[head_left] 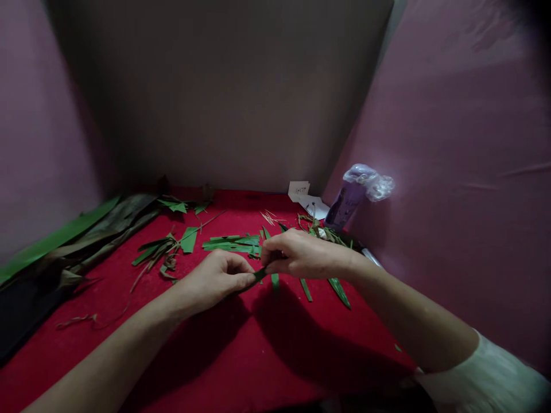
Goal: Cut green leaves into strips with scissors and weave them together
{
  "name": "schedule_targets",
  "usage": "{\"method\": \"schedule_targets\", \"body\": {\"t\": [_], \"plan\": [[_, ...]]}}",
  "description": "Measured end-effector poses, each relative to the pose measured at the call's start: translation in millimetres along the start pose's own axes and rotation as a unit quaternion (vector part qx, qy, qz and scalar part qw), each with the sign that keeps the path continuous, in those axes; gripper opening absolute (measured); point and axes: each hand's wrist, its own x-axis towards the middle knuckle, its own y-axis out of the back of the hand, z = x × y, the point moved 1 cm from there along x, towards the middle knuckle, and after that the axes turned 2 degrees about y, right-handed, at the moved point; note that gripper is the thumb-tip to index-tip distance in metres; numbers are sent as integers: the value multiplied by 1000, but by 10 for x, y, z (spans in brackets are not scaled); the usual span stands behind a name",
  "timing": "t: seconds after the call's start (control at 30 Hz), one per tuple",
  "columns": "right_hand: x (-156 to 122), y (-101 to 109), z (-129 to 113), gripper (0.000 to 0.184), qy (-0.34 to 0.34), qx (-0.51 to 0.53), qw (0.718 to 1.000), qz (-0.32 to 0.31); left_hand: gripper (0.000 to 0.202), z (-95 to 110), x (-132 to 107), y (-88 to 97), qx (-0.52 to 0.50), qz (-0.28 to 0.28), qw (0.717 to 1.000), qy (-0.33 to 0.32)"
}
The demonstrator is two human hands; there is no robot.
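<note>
My left hand (219, 275) pinches a narrow green leaf strip (259, 275) between thumb and fingers, low over the red cloth (275, 367). At the strip's other end, the fingertips of my right hand (297, 255) are closed on it too. Part of the strip is hidden behind my left fingers. Just beyond my hands lies a stack of cut green strips (230, 244). Single leaf pieces (306, 289) stick out below my right hand and wrist, among them a pointed one (340, 292).
Long leaves, green (64, 241) and dried brown (103, 229), lie along the left side. Thin sticks (270, 218) lie at the back. White paper pieces (299, 190) and a purple container (346, 201) with clear plastic on top stand by the right wall. Dried stems (167, 246) lie centre-left.
</note>
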Motion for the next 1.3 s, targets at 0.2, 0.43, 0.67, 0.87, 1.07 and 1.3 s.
{"method": "schedule_targets", "body": {"t": [0.2,0.43,0.67,0.87,1.07,1.3], "plan": [[104,41,-20,7,-17,-56,998,28,16,-66,4,14,-61,55,996,41],[166,49,-142,9,-16,-80,995,50,11,-74,31,8,-86,76,992,46],[192,157,336,47,-79,444,881,145,11,-63,14,96,-199,149,967,48],[294,-299,327,33,-88,555,809,174,15,-31,6,113,-274,184,943,44],[436,-535,22,28,-72,531,786,310,14,-110,49,57,-251,190,949,9],[361,-746,160,27,-54,567,754,328,15,-189,93,-54,-260,161,951,35]]}}
